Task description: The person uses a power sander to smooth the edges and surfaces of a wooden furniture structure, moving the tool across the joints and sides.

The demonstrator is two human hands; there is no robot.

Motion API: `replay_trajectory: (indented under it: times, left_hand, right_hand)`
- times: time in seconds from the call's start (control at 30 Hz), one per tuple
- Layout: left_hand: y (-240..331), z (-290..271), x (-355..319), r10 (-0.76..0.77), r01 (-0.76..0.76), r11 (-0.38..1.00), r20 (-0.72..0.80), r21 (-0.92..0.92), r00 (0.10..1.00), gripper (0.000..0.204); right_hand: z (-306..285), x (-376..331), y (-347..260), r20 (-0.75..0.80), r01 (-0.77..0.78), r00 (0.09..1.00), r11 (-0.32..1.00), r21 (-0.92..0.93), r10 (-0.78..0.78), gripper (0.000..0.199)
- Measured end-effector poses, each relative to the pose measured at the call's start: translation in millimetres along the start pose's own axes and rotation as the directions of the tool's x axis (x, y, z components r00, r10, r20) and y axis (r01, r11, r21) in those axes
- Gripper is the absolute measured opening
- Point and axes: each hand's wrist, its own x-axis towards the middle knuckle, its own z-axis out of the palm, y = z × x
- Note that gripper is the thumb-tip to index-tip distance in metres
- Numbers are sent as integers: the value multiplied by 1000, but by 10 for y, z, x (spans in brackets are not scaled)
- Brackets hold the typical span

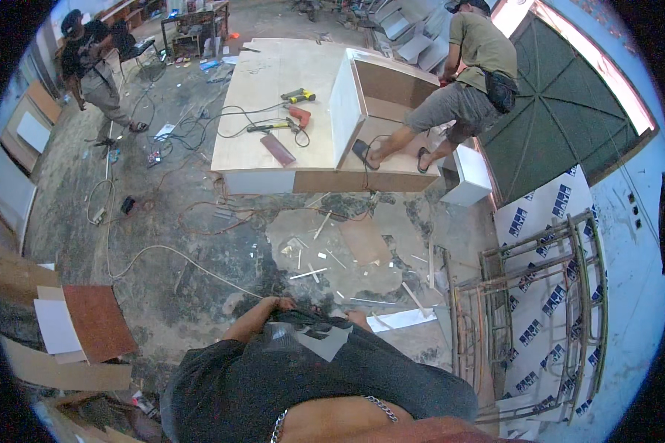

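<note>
My left hand (283, 303) is low in front of my dark shirt (310, 369), its fingers mostly hidden by the cloth and shadow. A pale cable (192, 260) runs across the floor and ends from view beside this hand; whether I hold it cannot be made out. On the other side of the shirt front, my right hand (358, 318) shows only in part, and its fingers are hidden. A white strip of board (403, 319) lies on the floor just right of it. Offcuts and thin strips (308, 273) are scattered ahead of both hands.
A large wooden platform (262, 70) bears a yellow power tool (298, 96), a red drill (298, 115) and an open cabinet box (349, 103). One person (473, 66) stands on it; another (94, 66) stands far left. Metal frames (524, 295) lean at right. Cables cross the floor.
</note>
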Motion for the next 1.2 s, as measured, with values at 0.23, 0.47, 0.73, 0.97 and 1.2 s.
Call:
replay_trajectory:
  times: [0.23, 0.47, 0.73, 0.97, 1.2]
  left_hand:
    - [77, 6, 128, 13, -14, 1000, 49, 10, 999, 37]
    - [426, -51, 55, 47, -51, 998, 90, 37, 995, 35]
    - [675, -113, -18, 252, -269, 940, 105, 209, 962, 33]
    - [517, -36, 17, 83, -91, 992, 94, 86, 992, 32]
    - [577, -123, -51, -55, 56, 998, 101, -7, 993, 33]
  right_hand:
    - [43, 140, 111, 5, -1, 1000, 996, 94, 0, 34]
    - [16, 310, 308, 49, 203, 979, 976, -74, -199, 32]
    - [46, 369, 258, 65, -60, 996, 991, 121, 52, 33]
    - [-84, -43, -121, 78, -111, 992, 985, 133, 101, 33]
    - [-20, 158, 57, 146, 249, 968, 879, -407, -206, 38]
